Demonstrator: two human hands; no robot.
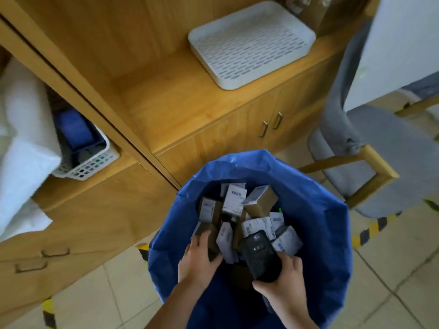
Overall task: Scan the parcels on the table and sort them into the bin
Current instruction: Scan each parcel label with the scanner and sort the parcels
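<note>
Where the bin (320,233) opens below, left hand (199,260) grips a brown parcel (212,241) at its near-left side, long axis pointing inward. Right hand (282,279) clasps the scanner (259,255) near-right. Left hand sits nearer the pile.

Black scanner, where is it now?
Head view, lower centre: the right hand holds the black scanner over the blue bin, beside the left hand gripping a parcel.
</note>
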